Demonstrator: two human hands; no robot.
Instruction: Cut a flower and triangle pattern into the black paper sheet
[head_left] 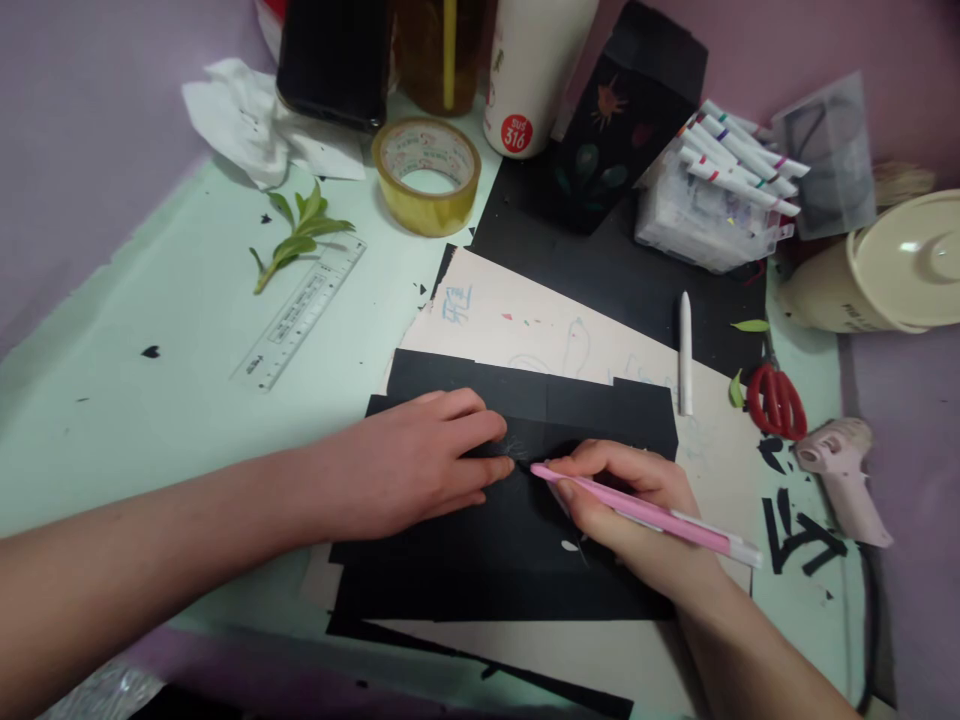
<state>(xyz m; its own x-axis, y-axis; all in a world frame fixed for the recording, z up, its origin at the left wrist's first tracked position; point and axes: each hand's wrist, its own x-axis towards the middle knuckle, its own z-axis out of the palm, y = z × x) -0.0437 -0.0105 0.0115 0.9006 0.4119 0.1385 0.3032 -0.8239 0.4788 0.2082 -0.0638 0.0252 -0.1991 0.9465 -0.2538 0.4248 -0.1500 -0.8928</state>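
Flat on white sheets lies a cut piece of black card, with faint light lines near its middle and a small white mark lower down. My left hand rests on the card, fingers spread a little and pointing right, holding nothing. My right hand grips a pink pen, its tip at the card just right of my left fingertips. A white pen lies behind my right hand on the white paper, which bears blue drawn lines.
Behind are a clear ruler, a leafy sprig, yellow tape, a phone, a white cup, a decorated black box and markers. Red scissors, a glue gun and a lidded container stand right.
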